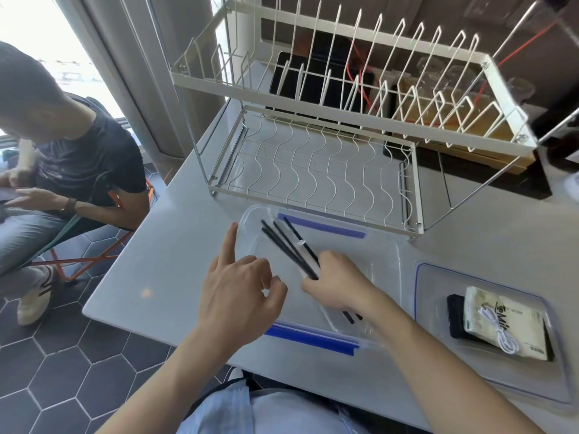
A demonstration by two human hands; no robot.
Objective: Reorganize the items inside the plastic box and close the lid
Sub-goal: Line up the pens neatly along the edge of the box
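Observation:
A clear plastic box with blue side clips sits on the grey table in front of me. My right hand is inside it, closed around a bundle of black sticks in a thin clear wrapper; their far ends point to the box's far left corner. My left hand hovers over the box's left rim, index finger stretched out, holding nothing. To the right lies the clear lid, upturned, carrying a tissue packet, a white cable and a flat black object.
A white two-tier wire dish rack stands just behind the box. A seated person is at the left beyond the table's edge. Dark flat items and a wooden box sit behind the rack.

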